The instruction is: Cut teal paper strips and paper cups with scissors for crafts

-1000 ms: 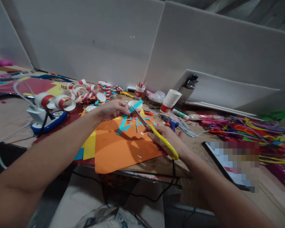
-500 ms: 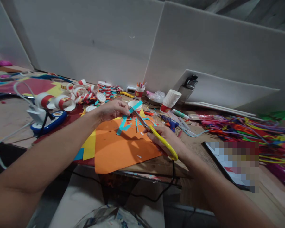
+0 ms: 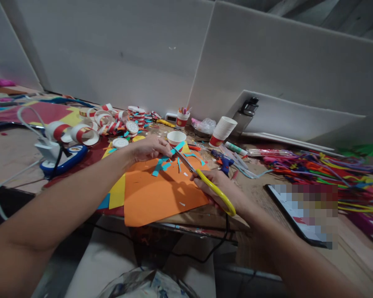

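My left hand (image 3: 153, 148) pinches a strip of turquoise paper (image 3: 179, 146) above the table. In my right hand (image 3: 219, 184) is a pair of scissors (image 3: 213, 186) with yellow handles, its blades pointing up and left to the strip. Whether the blades touch the paper I cannot tell. Below both hands lies a sheet of orange paper (image 3: 161, 203), with turquoise offcuts (image 3: 157, 169) and small white scraps on it. Just behind the strip stands a white paper cup (image 3: 176, 137).
A stack of paper cups (image 3: 223, 131) leans beside a dark bottle (image 3: 247, 114). A blue glue gun (image 3: 225, 162) and a tablet (image 3: 301, 217) lie to the right, near many coloured pipe cleaners (image 3: 326, 169). Cut cup rings (image 3: 85, 134) and a blue power strip (image 3: 65, 159) are at left.
Both hands have lowered slightly, the right one also shifting a little right. The strip and scissors have moved with them, and more of the white cup behind now shows.
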`<state>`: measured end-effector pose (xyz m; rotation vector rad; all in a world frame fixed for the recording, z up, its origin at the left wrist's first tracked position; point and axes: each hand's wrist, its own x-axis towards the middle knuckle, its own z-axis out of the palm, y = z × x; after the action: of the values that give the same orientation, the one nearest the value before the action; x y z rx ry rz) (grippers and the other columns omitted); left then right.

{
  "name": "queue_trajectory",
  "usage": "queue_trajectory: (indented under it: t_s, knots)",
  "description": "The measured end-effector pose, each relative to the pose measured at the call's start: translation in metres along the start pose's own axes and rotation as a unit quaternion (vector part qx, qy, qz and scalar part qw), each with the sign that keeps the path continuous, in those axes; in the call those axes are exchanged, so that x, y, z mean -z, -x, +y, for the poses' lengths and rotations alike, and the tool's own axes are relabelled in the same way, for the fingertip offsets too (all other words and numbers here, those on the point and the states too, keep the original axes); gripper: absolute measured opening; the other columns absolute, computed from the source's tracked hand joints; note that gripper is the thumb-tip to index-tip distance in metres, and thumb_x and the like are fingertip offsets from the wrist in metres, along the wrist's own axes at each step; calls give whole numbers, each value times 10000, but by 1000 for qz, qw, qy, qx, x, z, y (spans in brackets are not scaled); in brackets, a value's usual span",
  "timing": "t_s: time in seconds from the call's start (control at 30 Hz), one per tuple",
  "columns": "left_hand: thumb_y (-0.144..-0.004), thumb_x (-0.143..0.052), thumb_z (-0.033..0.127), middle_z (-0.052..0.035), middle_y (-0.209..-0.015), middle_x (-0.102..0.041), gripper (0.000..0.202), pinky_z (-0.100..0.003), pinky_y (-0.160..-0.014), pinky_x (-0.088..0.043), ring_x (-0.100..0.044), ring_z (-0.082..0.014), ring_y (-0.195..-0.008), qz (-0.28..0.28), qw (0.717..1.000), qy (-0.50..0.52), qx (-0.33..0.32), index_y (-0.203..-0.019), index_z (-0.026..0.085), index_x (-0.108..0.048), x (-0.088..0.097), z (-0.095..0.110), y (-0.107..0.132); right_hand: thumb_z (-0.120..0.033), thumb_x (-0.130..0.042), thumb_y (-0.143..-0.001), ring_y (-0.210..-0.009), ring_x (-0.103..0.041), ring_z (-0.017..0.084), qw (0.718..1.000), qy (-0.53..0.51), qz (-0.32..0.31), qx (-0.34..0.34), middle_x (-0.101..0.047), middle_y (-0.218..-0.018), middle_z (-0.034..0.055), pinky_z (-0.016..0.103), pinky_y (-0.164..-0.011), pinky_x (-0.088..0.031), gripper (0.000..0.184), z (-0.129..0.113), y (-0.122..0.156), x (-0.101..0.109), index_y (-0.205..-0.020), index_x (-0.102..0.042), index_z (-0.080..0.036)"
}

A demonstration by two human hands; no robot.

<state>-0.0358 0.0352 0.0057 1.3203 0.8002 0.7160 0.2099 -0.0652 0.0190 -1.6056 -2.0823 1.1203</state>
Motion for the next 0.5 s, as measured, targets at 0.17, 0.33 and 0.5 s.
queue_trajectory:
  t_s: [0.17,0.33,0.5]
  knots:
    - [-574,-834,224,-67,-629,-670,209,-205,-502,-413,-571,-109,-568,-37,992,-73,92,-538,120,-657,3,-3,0,-463,-460,-900,-340,-436,83,999,21,-26,-41,-456,-459,-69,202,-387,-346,301,5,4,2,-826,-552,-186]
    - [-591,-854,260,-49,-655,-672,183,-188,-502,-404,-567,-100,-587,-19,989,-116,86,-647,144,-724,19,3,3,-383,-493,-874,-557,-591,140,982,190,-10,5,-665,-699,37,236,-499,-361,259,2,7,4,-847,-649,-177]
    - [-642,-830,232,-34,-582,-612,157,-195,-488,-385,-518,-81,-530,35,997,-60,39,-624,139,-704,27,5,-1,-298,-570,-805,-855,-661,218,947,308,26,83,-737,-987,63,270,-682,-406,296,-2,7,-7,-1063,-706,-249]
